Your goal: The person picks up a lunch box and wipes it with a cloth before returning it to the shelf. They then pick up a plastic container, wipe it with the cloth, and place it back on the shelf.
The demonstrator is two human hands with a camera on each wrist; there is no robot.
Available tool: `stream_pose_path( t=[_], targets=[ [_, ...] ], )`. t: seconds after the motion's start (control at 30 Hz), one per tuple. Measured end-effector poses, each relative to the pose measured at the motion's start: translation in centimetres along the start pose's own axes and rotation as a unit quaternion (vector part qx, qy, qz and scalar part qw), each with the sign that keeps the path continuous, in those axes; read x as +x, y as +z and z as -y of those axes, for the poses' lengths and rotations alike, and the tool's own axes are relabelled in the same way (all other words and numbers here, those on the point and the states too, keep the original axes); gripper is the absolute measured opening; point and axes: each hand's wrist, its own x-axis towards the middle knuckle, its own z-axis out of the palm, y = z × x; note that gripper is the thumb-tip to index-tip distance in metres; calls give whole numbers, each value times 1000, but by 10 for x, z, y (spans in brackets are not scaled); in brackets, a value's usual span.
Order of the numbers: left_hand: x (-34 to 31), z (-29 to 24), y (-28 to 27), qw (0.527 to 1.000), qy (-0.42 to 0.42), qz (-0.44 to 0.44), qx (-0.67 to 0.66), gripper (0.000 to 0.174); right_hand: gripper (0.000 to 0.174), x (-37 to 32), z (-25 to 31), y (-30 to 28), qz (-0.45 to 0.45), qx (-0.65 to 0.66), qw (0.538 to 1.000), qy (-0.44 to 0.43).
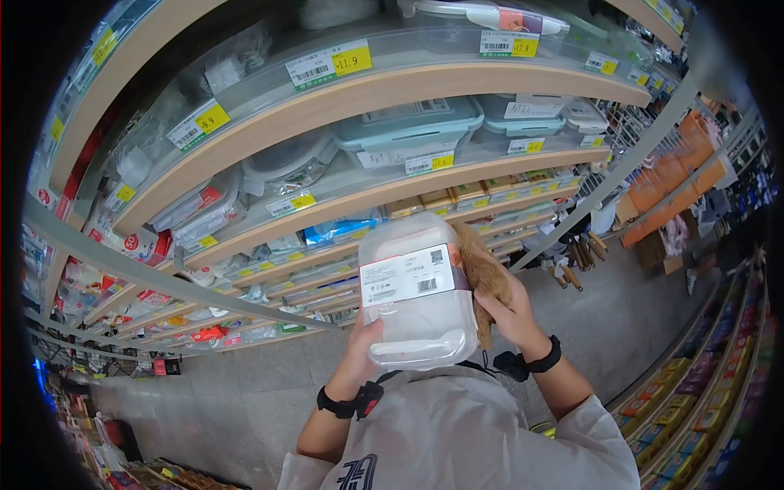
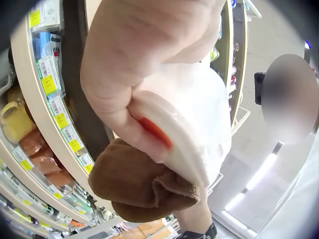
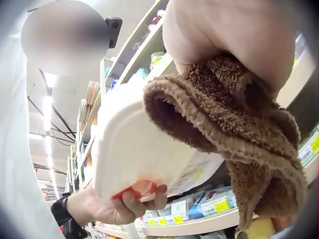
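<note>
Wiping, it seems — left grip (image 1: 358,349) clasping the white rounded-rectangular plastic box (image 1: 412,317), right grip (image 1: 514,313) holding the fluffy brown cloth (image 1: 480,268) — with the next pass calling for steadiness.

Both bare forearms, the left (image 1: 322,437) and the right (image 1: 565,390), reach forward from the torso and angle inward, with hands raised and apart. The left hand (image 1: 361,349) holds a firm grip, thumb on top and fingers curled underneath. The right hand (image 1: 508,312), a little farther forward, also grips, its thumb pointing inward; the head view hides most of its fingers. Both wrists sit below their hands in the head view.
</note>
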Motion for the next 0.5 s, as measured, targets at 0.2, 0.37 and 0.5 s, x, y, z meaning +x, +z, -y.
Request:
stream_pose_path(
  t=[0.2, 0.37, 0.5],
  targets=[
    [-17, 5, -24, 992, -33, 43, -111, 65, 58, -5, 16, -3, -24, 56, 997, 57],
    [-20, 12, -35, 987, -10, 113, -112, 68, 61, -4, 23, 0, -13, 64, 997, 32],
    [-22, 16, -41, 994, -19, 76, -73, 73, 78, -1, 29, 14, 55, 7, 998, -34]
  ],
)
